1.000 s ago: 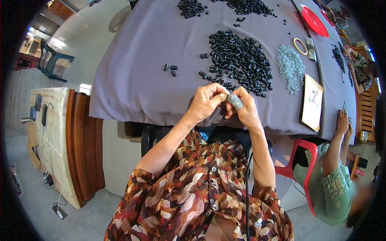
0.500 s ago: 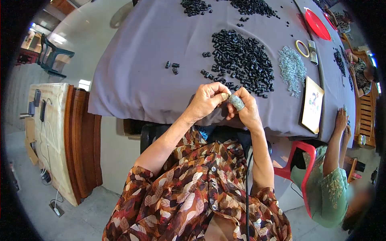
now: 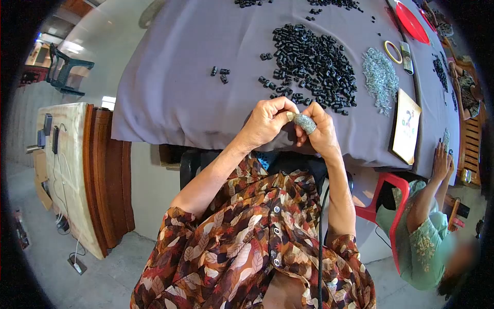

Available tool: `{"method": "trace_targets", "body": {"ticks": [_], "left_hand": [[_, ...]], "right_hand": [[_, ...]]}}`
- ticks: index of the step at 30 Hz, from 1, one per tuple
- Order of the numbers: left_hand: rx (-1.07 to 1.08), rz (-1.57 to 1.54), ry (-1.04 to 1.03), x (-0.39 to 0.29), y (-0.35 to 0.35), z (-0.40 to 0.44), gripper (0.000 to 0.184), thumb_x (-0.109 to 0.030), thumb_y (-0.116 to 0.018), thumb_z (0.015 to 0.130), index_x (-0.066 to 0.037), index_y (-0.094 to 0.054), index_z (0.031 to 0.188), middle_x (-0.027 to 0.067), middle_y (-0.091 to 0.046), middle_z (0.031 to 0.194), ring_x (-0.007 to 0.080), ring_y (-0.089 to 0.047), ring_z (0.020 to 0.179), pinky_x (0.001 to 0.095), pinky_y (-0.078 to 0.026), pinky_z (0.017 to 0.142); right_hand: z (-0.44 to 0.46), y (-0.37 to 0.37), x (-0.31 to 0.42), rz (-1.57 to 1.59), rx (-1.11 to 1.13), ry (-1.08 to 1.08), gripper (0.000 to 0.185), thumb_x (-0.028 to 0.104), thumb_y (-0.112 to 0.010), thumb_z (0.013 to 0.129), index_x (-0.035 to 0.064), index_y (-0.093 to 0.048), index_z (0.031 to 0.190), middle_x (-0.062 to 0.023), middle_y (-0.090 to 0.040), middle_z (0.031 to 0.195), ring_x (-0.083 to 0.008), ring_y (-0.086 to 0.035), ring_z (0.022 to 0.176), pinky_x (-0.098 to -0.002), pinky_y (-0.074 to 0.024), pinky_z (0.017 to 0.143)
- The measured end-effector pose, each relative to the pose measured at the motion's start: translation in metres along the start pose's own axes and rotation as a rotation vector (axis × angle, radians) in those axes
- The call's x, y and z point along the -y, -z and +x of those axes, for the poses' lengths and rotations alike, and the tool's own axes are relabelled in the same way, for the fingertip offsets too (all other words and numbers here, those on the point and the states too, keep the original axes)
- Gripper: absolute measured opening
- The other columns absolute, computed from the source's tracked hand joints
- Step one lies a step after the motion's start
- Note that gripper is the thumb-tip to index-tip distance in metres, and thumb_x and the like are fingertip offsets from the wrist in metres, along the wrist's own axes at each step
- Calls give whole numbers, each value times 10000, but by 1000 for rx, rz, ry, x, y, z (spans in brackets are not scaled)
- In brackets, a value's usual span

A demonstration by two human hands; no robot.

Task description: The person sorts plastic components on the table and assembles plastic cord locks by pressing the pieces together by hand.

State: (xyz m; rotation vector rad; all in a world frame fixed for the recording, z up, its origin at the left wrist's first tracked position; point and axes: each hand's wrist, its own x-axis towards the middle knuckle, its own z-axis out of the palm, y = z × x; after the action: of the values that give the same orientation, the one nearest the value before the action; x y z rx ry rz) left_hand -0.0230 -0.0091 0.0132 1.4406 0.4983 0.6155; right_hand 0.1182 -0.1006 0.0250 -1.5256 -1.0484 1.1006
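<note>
My left hand [image 3: 265, 122] is closed, thumb and forefinger pinched together at the table's near edge. Its fingertips meet those of my right hand [image 3: 323, 133], whose fingers are curled shut. A speckled grey wrap [image 3: 304, 123] shows at the right thumb; whether it is worn or held I cannot tell. Whatever sits between the fingertips is too small and covered to name. Just beyond the hands lies a large heap of small black cylindrical pieces [image 3: 314, 62]. To its right is a pile of small clear pieces [image 3: 380, 77].
A tape roll [image 3: 392, 52], a flat pale board [image 3: 406, 126] and a red tray [image 3: 411, 23] lie on the grey cloth [image 3: 170, 87]. Several black pieces [image 3: 221, 73] lie apart at left. A person in green [image 3: 419, 232] sits at right by a red chair [image 3: 393, 226].
The camera view has shifted slightly, so the table's things appear higher and further right. My hands stay fingertip to fingertip, with the right hand and grey wrap turned a little.
</note>
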Motion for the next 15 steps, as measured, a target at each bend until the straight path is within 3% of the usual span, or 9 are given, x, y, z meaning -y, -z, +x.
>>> {"method": "trace_targets", "body": {"ticks": [6, 10, 15], "left_hand": [[20, -97, 86, 1, 3, 2, 72, -42, -563, 878, -12, -628, 882, -22, -613, 760, 33, -510, 676, 191, -432, 611], [52, -237, 104, 5, 3, 2, 91, -43, -561, 883, -3, -613, 947, -1, -616, 825, 48, -527, 687, 200, -456, 632], [41, -290, 120, 4, 2, 3, 100, -29, -567, 875, 0, -599, 965, 12, -613, 849, 56, -539, 698, 209, -471, 646]], "right_hand": [[-3, -7, -2, 96, -75, 31, 91, 26, -459, 902, 25, -455, 811, -35, -553, 620, -83, -525, 502, -238, -469, 444], [1, 0, -4, 287, 0, -31, 83, 57, -477, 921, 29, -466, 843, -35, -552, 663, -74, -519, 546, -234, -484, 470], [2, 3, -1, 293, 40, -41, 81, 68, -483, 921, 26, -472, 852, -31, -551, 672, -76, -526, 552, -234, -489, 476]]}}
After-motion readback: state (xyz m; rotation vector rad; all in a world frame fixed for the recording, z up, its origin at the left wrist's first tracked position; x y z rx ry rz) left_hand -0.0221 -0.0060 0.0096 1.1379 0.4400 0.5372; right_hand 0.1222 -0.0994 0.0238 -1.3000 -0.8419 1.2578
